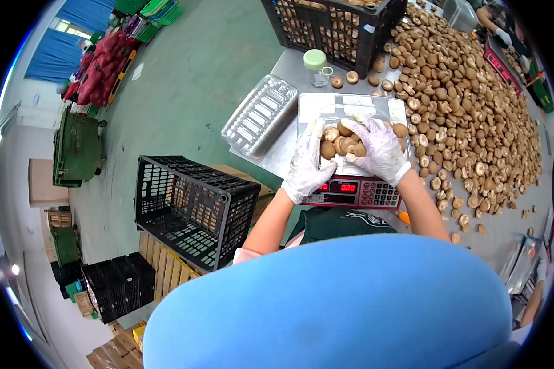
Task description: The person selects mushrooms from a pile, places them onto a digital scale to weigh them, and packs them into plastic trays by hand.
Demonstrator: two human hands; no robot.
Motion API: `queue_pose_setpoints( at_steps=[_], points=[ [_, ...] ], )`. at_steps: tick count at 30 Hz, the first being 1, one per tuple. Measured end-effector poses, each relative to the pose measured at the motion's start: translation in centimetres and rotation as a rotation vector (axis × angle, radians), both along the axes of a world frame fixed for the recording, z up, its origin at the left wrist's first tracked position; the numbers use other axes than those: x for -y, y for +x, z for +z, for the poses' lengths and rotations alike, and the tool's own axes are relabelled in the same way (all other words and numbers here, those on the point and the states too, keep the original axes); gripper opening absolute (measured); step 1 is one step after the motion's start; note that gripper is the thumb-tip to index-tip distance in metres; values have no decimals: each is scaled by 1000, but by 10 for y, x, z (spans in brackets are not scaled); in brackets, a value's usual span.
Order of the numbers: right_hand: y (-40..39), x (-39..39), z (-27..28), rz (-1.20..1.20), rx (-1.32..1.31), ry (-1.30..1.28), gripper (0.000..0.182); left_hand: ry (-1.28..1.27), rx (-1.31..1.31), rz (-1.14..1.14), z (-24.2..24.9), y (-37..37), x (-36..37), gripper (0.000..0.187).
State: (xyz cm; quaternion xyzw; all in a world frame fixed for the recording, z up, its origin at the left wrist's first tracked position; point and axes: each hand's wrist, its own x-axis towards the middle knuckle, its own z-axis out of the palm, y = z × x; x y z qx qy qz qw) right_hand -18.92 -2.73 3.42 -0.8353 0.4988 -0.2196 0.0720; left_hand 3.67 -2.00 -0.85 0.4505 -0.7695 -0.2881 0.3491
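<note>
Both forearms reach forward and slightly inward from the bottom of the view, bare below white sleeve ends, meeting over a silver digital scale with a red display (358, 190). The left hand (306, 161), in a thin white disposable glove, is raised at the left edge of the scale's platform, its fingers fairly straight and close together, pressed against the side of a small heap of brown round-capped mushrooms (341, 144); it cups them rather than clenching on any one. The right hand (380, 147), gloved the same way, lies over the heap from the right with fingers spread and curved down onto the caps, grasping the pile loosely. Whether a tray lies under the heap cannot be told. Just left of the scale is a stack of clear ribbed plastic trays (260, 114). To the right, a broad spread of loose brown mushrooms (474, 104) covers the grey table (292, 64).
</note>
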Motion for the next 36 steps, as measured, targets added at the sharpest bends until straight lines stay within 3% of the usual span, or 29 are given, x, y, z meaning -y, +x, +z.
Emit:
queue_pose_setpoints(
  at_steps=[1, 3, 5, 7, 8, 9, 12, 16, 19, 23, 24, 27, 29, 33, 36],
  points=[
    [-3, 0, -3, -9, 0, 0, 73, 0, 0, -9, 2, -2, 1, 87],
    [-7, 2, -1, -15, 107, 94, 79, -119, 260, -30, 4, -6, 2, 79],
    [-10, 0, 10, -20, 128, 163, 80, -67, 231, -34, 4, -6, 1, 75],
    [-13, -1, 11, -15, 288, 131, 80, -96, 271, -42, 5, -5, 0, 82],
    [-16, -2, 14, -9, 375, 163, 63, -98, 271, -44, 6, -5, -1, 82],
    [-19, -1, 10, -11, 375, 163, 63, -58, 248, -32, 9, -7, -3, 85],
    [-29, 2, -6, -9, 513, 136, 33, 6, 147, -11, 10, -8, -3, 90],
    [-25, 3, -5, 13, 717, 281, 35, 16, -23, 10, 13, -4, 4, 88],
    [-10, 7, 3, -45, 1026, 379, 31, -2, -29, 45, 21, 3, 4, 82],
    [-2, 9, 11, -21, 925, 217, 27, -1, -158, 117, 18, 10, 11, 75],
    [-4, 8, 5, -27, 1078, 278, 28, -47, -106, 135, 21, 14, 11, 72],
    [-22, -3, 19, -212, 1210, 416, 27, -106, -81, 167, 31, 22, 10, 67],
    [-40, -7, 10, -276, 1156, 256, 26, -102, -97, 193, 26, 27, 10, 67],
    [-67, -31, 19, -483, 1078, 251, 26, -66, -230, 145, 33, 10, 8, 66],
    [-78, -46, 14, -589, 1119, 276, 26, -162, -66, 99, 41, -10, 7, 62]
  ],
)
